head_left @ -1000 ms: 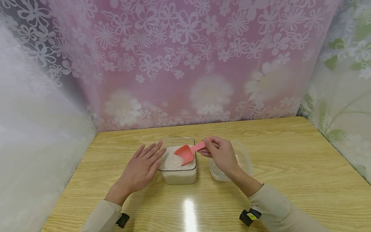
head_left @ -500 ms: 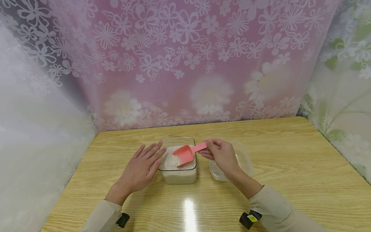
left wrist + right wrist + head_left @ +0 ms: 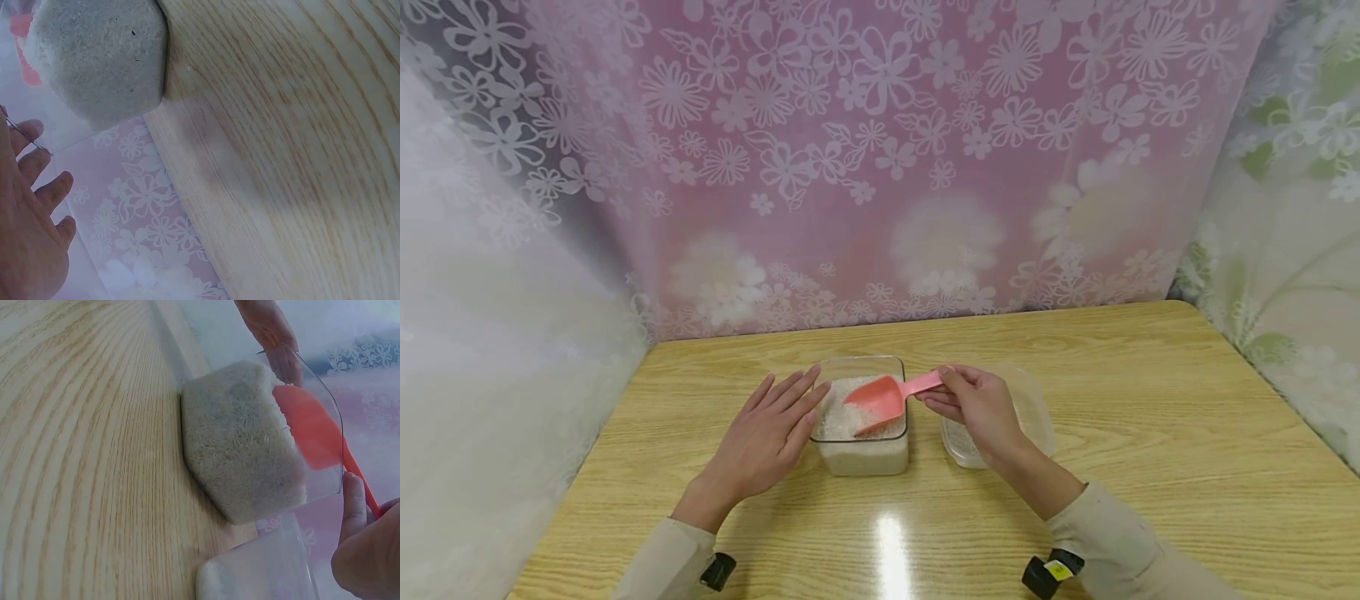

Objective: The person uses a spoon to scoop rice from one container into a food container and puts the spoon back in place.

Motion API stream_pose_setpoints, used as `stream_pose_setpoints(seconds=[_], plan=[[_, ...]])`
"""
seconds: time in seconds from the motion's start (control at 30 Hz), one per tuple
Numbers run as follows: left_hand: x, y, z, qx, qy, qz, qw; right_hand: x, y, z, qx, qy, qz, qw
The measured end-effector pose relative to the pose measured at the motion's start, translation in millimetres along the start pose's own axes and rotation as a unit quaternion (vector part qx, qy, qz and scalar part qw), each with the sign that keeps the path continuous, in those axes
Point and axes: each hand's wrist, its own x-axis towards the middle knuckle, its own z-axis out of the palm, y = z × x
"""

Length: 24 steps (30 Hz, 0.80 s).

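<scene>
A clear square container [image 3: 859, 460] filled well up with white rice [image 3: 837, 417] stands on the table. My left hand [image 3: 765, 437] lies with straight, spread fingers at its left rim; in the left wrist view the fingers [image 3: 55, 187] are beside the wall. My right hand [image 3: 985, 412] pinches the handle of a pink scoop [image 3: 883, 398] between thumb and fingers. The scoop's bowl is inside the container, its front edge in the rice and some grains lying in it. Through the clear wall in the right wrist view, the scoop [image 3: 309, 428] slants down to the rice surface.
A second, lower translucent container [image 3: 1036, 417] with some white contents stands just right of the first, partly hidden under my right hand. The wooden table [image 3: 1150, 417] ends at a pink flowered curtain [image 3: 850, 250] behind, with pale curtains at both sides.
The scoop has tipped more level and its front edge has shifted slightly left, with more rice in its bowl. My right hand has lowered a little. The left hand has not moved.
</scene>
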Motion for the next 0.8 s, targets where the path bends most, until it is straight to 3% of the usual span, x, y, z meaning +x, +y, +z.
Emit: stream_pose_setpoints(seconds=[0.3,0.53,0.8], plan=[[-1.2,-0.8,1.0,-0.006,0.006,0.002,1.0000,-2,-5,-1.3,0.079,-0.002,0.027,0.997],[-0.8,-0.5,2.0,-0.011,0.005,0.000,0.9999,-4,-13,-7.1,0.108,-0.016,0.025,0.994],[-0.2,-1.2,2.2,-0.016,0.008,-0.001,0.9998,-6,-22,-27.9,0.147,-0.020,0.021,0.989]])
